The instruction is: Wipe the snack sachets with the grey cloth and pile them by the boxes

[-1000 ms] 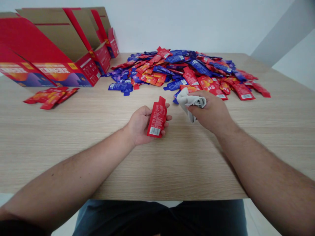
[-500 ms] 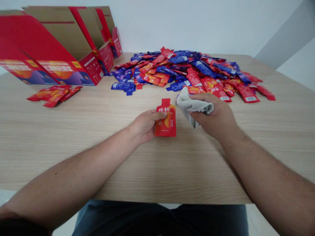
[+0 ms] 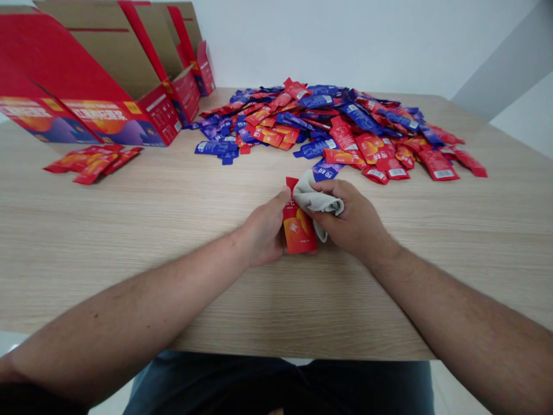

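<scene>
My left hand (image 3: 268, 230) is closed on a red and orange pouch (image 3: 299, 233) with a narrow neck at its top, held above the table in front of me. A folded pale grey cloth (image 3: 317, 200) is gripped in my right hand (image 3: 352, 216), and it presses against the upper right side of the pouch. The cloth hides part of the pouch's printing. Just beyond the cloth lies a purple-blue pouch (image 3: 327, 170) at the near edge of the heap.
A wide heap of red and blue pouches (image 3: 311, 118) spreads along the back of the wooden table (image 3: 129, 230). Open red cardboard boxes (image 3: 159, 118) stand at the back left. In front of them lies a small pile of red pouches (image 3: 93, 163).
My right hand has brought the cloth left onto the pouch. My left hand has turned and tilted the pouch, shifting it slightly right. The purple-blue pouch is now more exposed.
</scene>
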`<state>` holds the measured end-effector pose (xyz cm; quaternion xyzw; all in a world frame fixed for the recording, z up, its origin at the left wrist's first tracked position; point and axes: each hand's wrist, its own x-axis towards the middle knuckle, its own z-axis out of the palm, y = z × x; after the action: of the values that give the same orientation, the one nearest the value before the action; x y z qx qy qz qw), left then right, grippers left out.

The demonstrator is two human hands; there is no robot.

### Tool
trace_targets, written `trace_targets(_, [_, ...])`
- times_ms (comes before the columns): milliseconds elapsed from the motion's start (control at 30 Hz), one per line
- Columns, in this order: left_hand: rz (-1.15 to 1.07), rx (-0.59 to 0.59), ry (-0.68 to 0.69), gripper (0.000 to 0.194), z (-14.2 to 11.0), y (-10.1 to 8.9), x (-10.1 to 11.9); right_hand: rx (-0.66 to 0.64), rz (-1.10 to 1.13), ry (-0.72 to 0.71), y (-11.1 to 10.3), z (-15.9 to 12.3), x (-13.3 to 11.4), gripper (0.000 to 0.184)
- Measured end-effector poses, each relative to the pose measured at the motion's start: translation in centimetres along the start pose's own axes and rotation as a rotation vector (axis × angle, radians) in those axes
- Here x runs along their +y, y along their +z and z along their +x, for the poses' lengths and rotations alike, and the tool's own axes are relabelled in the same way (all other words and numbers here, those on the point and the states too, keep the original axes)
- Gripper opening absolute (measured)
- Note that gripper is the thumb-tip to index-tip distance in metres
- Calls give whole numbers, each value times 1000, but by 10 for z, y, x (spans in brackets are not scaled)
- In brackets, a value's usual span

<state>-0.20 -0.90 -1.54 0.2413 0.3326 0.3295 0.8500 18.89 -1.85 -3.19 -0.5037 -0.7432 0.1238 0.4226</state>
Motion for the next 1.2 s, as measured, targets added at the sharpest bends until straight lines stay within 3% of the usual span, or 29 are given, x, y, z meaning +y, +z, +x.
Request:
trace_targets(167, [11, 41, 37, 56, 2, 3, 1, -128, -41, -190, -6, -3, -13, 38])
trace_targets(333, [54, 75, 44, 62, -3, 11, 1, -63, -93, -223, -8, -4, -13, 39])
trace_targets(467, [47, 124, 104, 62, -3, 9, 0, -149, -37, -317, -7, -5, -10, 40])
trace_targets(633, [68, 94, 34, 69, 0, 4, 2, -78, -92, -259, -8, -4, -10, 42])
trace_targets(800, [20, 107, 110, 66, -1, 5, 2, -242, -42, -318, -9, -6, -13, 42])
trace_targets(967, [101, 100, 17, 70, 0, 1, 2, -123, -97, -245, -10, -1, -5, 40])
trace_targets(1200, [15, 130, 97, 65, 3, 6, 1, -305, 12, -336, -10, -9, -20, 40])
